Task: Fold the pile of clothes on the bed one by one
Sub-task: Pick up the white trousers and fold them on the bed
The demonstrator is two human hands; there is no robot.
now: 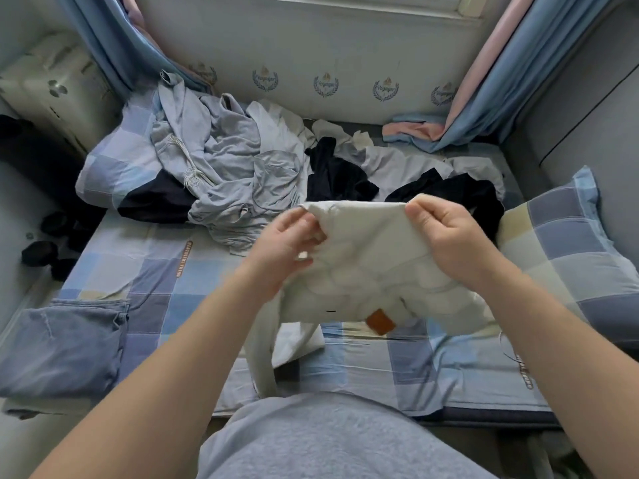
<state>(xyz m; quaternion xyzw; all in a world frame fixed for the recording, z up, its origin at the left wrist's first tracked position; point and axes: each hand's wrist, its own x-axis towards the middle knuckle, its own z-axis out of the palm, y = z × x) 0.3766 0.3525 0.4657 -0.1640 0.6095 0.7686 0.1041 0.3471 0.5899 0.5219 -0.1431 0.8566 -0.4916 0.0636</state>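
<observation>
Big checked blue-and-cream bed sheet (pixel 179 288) underneath everything, loads of flat room to fold on. Heaped pile of pale grey, white and dark navy clothes (pixel 249 160) at the far side near the wall, looks all soft jersey stuff, floppy and light, nothing stiff. Already-folded blue denim jeans (pixel 65 344) parked on the near left corner, heavier and holding shape. Checked pillow (pixel 567 243) off to the right.

Then the current piece: cream-white soft garment with a small brown leather-look patch (pixel 370 264), held up just above the sheet, middle of the bed, lower part sagging and a strip trailing down toward the lap. Looks thicker than a tee but still limp, so no shape without support. Best taken at the top edge corners, pulled taut.

Left hand (pixel 287 247) pinched shut on the top-left corner, a bit blurred. Right hand (pixel 446 236) closed on the top-right edge, thumb over the fabric.
</observation>
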